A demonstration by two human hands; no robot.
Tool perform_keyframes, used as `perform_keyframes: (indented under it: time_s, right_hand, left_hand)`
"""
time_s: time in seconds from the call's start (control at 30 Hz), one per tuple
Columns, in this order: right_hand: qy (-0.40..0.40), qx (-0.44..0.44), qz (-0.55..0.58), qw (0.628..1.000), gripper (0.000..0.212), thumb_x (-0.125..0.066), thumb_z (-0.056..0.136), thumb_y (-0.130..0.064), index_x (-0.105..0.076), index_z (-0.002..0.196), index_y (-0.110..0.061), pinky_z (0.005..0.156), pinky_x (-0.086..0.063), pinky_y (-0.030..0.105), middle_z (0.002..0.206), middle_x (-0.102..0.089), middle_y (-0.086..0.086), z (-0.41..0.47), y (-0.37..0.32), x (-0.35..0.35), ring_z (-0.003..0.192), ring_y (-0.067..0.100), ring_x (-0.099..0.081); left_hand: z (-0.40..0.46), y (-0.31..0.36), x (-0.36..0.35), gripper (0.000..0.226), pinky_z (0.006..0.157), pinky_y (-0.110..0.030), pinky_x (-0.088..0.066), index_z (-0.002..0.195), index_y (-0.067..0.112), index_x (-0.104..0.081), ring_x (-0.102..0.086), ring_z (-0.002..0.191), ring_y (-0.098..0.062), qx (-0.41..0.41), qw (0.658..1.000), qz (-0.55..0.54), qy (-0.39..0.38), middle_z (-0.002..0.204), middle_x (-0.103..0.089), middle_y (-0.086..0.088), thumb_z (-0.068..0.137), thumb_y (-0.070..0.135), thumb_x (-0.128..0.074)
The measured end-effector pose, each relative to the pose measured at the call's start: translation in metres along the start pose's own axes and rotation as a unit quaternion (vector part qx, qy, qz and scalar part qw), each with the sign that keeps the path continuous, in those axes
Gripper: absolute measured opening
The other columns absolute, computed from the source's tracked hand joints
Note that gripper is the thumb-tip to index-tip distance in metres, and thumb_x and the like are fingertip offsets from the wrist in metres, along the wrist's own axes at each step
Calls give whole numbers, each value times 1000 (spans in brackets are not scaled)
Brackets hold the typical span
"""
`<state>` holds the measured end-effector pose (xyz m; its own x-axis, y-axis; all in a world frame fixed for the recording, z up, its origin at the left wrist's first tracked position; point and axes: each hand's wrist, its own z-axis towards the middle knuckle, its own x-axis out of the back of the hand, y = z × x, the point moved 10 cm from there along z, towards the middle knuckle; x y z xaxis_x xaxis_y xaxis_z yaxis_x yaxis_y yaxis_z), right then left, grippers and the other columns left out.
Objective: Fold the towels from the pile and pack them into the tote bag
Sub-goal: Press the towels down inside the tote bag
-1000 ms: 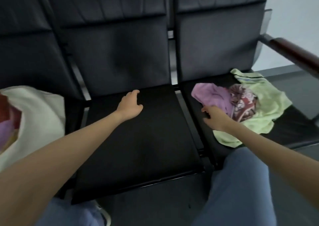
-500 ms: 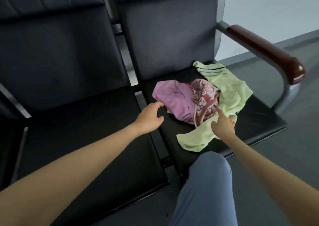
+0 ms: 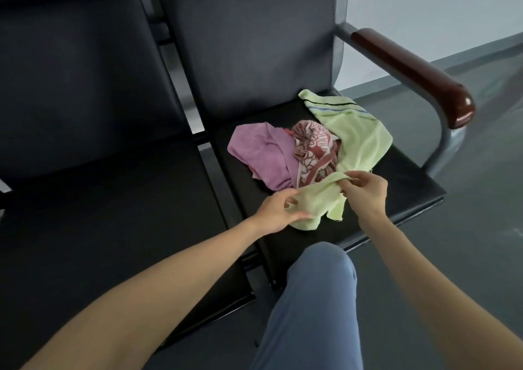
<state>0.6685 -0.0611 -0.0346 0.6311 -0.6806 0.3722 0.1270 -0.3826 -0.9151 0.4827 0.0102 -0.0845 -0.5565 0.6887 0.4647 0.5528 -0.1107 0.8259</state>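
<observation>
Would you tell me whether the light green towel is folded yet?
Not folded: the light green towel lies crumpled across the black seat, both hands, left and right, pinching its near end.

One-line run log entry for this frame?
phase: picking from pile | left hand: pinches green towel | right hand: pinches same towel | purple towel, patterned towel: unfolded on seat

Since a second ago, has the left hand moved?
Yes. The left hand left the middle seat, crossed right over the gap between seats, and now grips the near end of the green towel on the end seat.
</observation>
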Motion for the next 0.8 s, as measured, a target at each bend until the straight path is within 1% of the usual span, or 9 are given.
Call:
perform_keyframes:
  time_s: [0.13, 0.27, 0.33, 0.4, 0.5, 0.57, 0.67, 0.73, 0.8]
  right_hand:
    - [-33, 28, 80, 996, 11, -69, 81, -2, -70, 88, -10, 48, -44, 11, 70, -67, 1, -39, -29, -2, 48, -2, -58]
    - [-56, 43, 125, 990, 12, -69, 82, 0, -71, 87, -11, 53, -47, 10, 74, -69, 3, -72, -53, -9, 52, -2, -59]
    - [-72, 60, 135, 986, 13, -69, 82, 0, -71, 88, -11, 57, -49, 12, 75, -69, 2, -87, -65, -15, 56, -1, -61]
    - [-79, 97, 128, 984, 14, -70, 82, -1, -70, 87, -15, 59, -50, 13, 74, -69, 2, -102, -78, -17, 57, 1, -61]
    - [-87, 160, 74, 980, 15, -68, 84, -3, -69, 93, -15, 66, -53, 17, 78, -69, 3, -118, -90, -24, 67, 9, -64]
    - [-109, 204, 4, 973, 19, -62, 85, 0, -67, 99, -12, 70, -53, 22, 81, -67, 2, -129, -92, -39, 74, 14, -63]
    - [-137, 304, -151, 930, 15, -61, 84, -3, -63, 98, -7, 68, -44, 27, 83, -57, 1, -152, -95, -76, 72, 17, -53]
    - [-126, 361, -234, 894, 10, -62, 86, -9, -61, 95, -5, 63, -38, 29, 84, -50, 0, -165, -99, -95, 72, 18, -47]
    - [-102, 365, -287, 880, 16, -62, 88, -14, -63, 100, -3, 63, -40, 33, 93, -51, 6, -164, -98, -105, 80, 23, -50]
  left_hand:
    - [-7, 16, 10, 52, 101, -34, -47, 131, 16, -54, -58, 112, -12, -28, 997, -72, 23, 121, -62, 3, 84, 28, -74]
    - [-33, 39, 39, 55, 87, -20, -48, 137, 26, -46, -57, 108, -11, -65, 990, -118, 49, 114, -59, 4, 88, 18, -69]
    - [-47, 44, 51, 35, 89, -28, -50, 123, 19, -60, -59, 106, -15, -77, 994, -65, 39, 111, -64, 1, 89, 18, -67]
    - [-66, 42, 71, 18, 88, -37, -52, 103, 12, -69, -61, 95, -17, -76, 994, -20, 73, 101, -68, -4, 87, 21, -69]
    - [-110, 41, 121, 9, 67, -23, -44, 80, 14, -65, -52, 70, -8, -79, 973, -29, 213, 77, -62, 3, 83, 18, -73]
    - [-143, 41, 149, 13, 65, -20, -42, 75, 15, -63, -53, 67, -4, -92, 954, -57, 280, 73, -62, 4, 82, 15, -74]
    - [-178, 39, 165, 12, 68, -26, -49, 76, 15, -63, -58, 70, -6, -106, 947, -74, 293, 81, -68, -3, 82, 13, -74]
    - [-200, 35, 171, 10, 69, -33, -54, 79, 13, -64, -61, 73, -11, -117, 943, -79, 300, 84, -68, -5, 84, 12, -72]
    - [-223, 29, 183, 8, 66, -30, -56, 81, 7, -63, -63, 73, -13, -124, 932, -96, 327, 83, -67, -5, 86, 9, -69]
